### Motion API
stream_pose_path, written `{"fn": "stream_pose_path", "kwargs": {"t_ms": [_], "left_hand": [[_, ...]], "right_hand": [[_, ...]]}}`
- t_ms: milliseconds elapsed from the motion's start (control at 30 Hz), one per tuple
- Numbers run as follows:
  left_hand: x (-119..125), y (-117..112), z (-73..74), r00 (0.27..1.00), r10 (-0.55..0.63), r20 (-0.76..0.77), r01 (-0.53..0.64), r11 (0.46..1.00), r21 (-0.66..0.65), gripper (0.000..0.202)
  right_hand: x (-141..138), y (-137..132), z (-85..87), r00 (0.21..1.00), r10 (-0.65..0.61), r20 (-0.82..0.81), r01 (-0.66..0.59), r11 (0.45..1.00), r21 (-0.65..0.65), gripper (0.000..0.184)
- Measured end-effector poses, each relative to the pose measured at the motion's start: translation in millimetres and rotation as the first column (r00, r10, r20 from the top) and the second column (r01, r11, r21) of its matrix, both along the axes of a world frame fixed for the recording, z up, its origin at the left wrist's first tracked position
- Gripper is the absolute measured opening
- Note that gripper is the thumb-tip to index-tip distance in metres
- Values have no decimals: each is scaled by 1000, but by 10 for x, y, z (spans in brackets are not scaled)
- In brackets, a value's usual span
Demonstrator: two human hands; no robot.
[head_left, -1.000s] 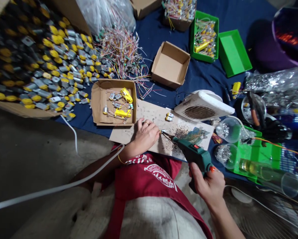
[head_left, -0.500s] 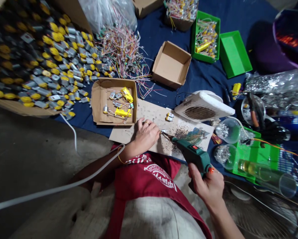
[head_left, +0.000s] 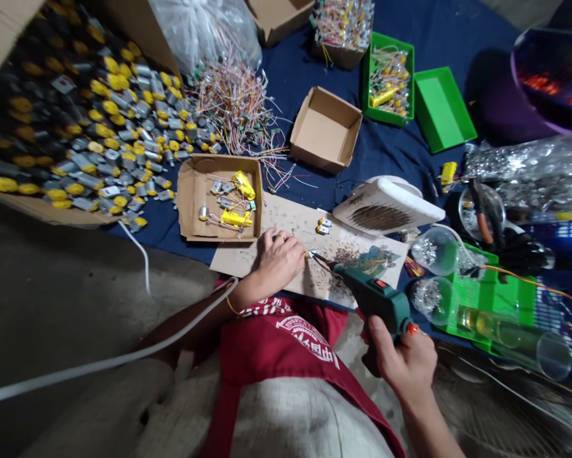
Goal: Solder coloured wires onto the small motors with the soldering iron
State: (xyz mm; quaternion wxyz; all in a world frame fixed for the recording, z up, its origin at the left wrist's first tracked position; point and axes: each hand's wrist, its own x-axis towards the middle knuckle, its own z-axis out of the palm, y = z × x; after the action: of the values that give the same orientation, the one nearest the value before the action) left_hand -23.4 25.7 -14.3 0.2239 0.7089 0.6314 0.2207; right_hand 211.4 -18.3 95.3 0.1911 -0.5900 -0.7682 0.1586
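My right hand (head_left: pixel 407 359) is wrapped round the pistol grip of a green soldering gun (head_left: pixel 374 294). The gun's thin tip points left, close beside a small motor (head_left: pixel 310 254) at my left fingertips; whether they touch is too small to tell. My left hand (head_left: pixel 282 257) rests on the cardboard sheet (head_left: pixel 286 213), fingers closed on that motor and hiding most of it. Two more small motors (head_left: pixel 324 225) lie on the sheet, just beyond. Past my left hand stands a cardboard box (head_left: pixel 185 210) holding yellow parts, motors and wires.
A large carton of motors (head_left: pixel 109 146) spills out at the left, beside a heap of wires (head_left: pixel 233 108). A white fan-like unit (head_left: pixel 390 207) stands behind the sheet. Rightward are plastic cups (head_left: pixel 436 249), a green tray (head_left: pixel 515 286) and a purple bucket (head_left: pixel 498 108). A white cable (head_left: pixel 123 356) crosses my left forearm.
The soldering gun and my right hand have shifted slightly right and down, drawing the tip back a little from my left fingertips. My left hand has hardly moved.
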Motion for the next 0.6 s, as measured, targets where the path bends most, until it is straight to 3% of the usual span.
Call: {"fn": "stream_pose_path", "kwargs": {"t_ms": [233,600], "left_hand": [[7,-14,-67,999,-6,-43,8,999,46,13],[14,-13,-61,998,-9,-59,11,1000,29,12]], "right_hand": [[58,-135,13,985,-170,27,172,983,-66,66],[134,-157,-33,984,-178,-18,176,982,-75,67]]}}
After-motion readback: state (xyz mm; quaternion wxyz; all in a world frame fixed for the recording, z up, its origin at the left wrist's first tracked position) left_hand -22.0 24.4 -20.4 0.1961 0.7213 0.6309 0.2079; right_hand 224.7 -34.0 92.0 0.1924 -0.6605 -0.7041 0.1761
